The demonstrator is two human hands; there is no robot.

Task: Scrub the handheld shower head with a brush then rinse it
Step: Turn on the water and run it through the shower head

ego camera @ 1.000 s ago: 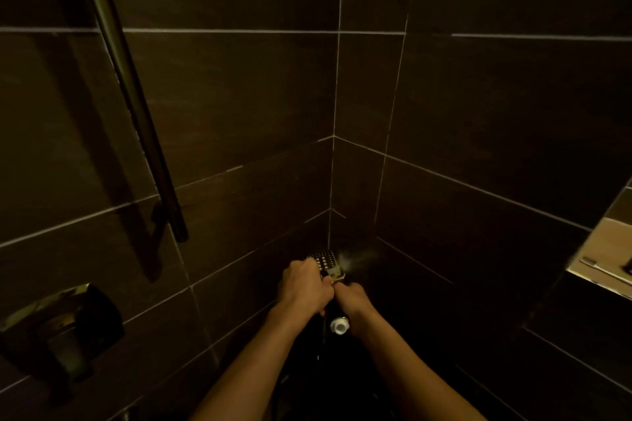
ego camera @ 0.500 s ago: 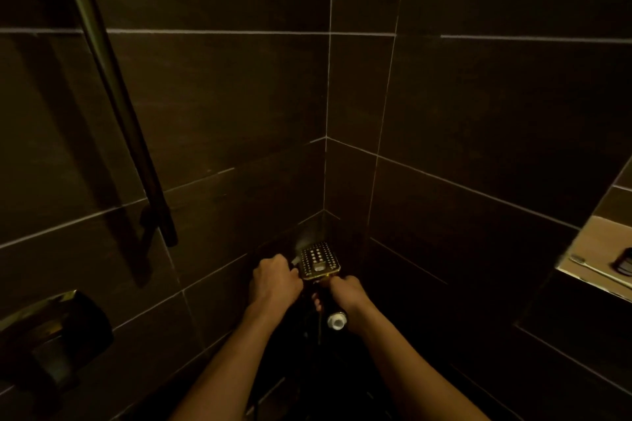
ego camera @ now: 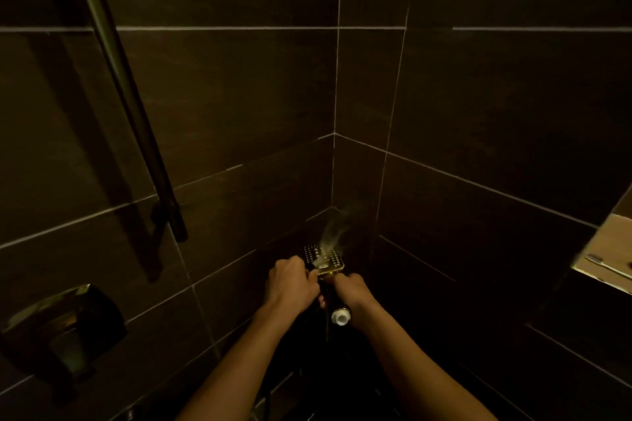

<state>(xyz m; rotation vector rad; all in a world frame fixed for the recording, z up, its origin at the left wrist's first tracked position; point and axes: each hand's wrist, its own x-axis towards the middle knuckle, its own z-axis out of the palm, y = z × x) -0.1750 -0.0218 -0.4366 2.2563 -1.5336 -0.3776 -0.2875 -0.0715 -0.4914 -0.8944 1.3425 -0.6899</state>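
In the dark tiled shower corner I hold the handheld shower head, its square nozzle face turned up and towards me. My right hand grips its dark handle, whose white end cap points at me. My left hand is closed against the left edge of the face, on what appears to be a small brush, mostly hidden by the fingers. A pale spray rises from the face towards the corner.
A slanted metal slide rail runs down the left wall. A dark mixer handle sticks out at lower left. A lit wall niche at the right edge holds a thin item. Dark tiled walls close in on both sides.
My left hand has moved right, back against the nozzle face. Spray now rises from the face, which showed none half a second ago. The view shifted slightly.
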